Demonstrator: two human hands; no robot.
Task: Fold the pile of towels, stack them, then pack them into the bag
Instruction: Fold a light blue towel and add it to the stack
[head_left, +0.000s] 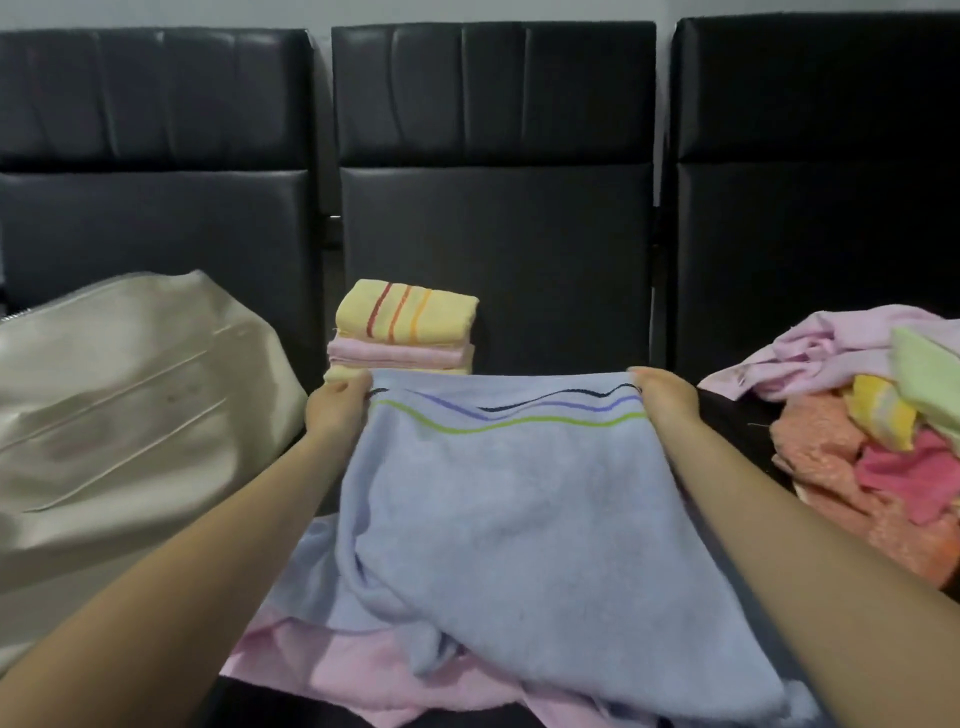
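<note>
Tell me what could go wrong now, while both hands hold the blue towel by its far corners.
1. The blue towel is gripped by the left hand right beside the folded stack; moving it forward might topple the stack.
2. Its near end lies bunched on a pink towel, so the fold may come out uneven or drag that towel along.
3. The unfolded pile sits near the right hand and could be brushed.

The spread towel (519, 519) is pale lavender-blue, crossed near its far edge by wavy stripes of black, violet and lime green, and it lies over a pale pink cloth (332, 670). The folded stack (402, 332) by the middle black seat's (498, 249) left edge shows a yellow towel with red, orange and amber stripes over pink and yellow layers. The bag (119, 415) is cream-beige; the loose pile (872, 415) on the right mixes pink, pale green, yellow, peach-orange and hot pink.
</note>
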